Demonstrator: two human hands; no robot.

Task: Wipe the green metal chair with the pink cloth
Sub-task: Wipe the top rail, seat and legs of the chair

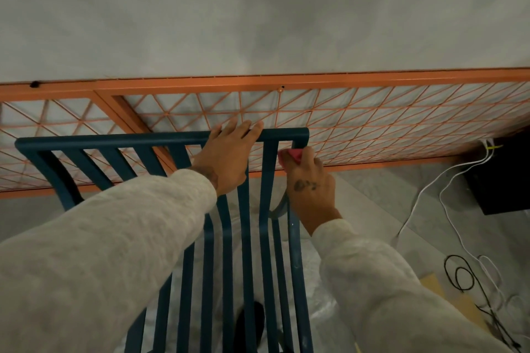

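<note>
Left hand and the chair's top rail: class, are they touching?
Touching. The head view shows the left hand lying across the chair's top rail, fingers reaching over the bar, no gap visible.

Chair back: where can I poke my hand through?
Gaps between the slats left of the left hand, under the top rail, are open. The right corner is crowded: the right hand holds the pink cloth there.

Chair [114, 140] top rail: left half bare, left hand [226, 157] over right part, right hand [312, 189] w/ pink cloth [294, 155] fills the rt corner. Slat gaps narrow. Orange mesh panel [372, 123] close behind backrest, little room at back. Floor rt of chair open nearby; white cables [421, 193] & black box [504, 180] further out.
</note>
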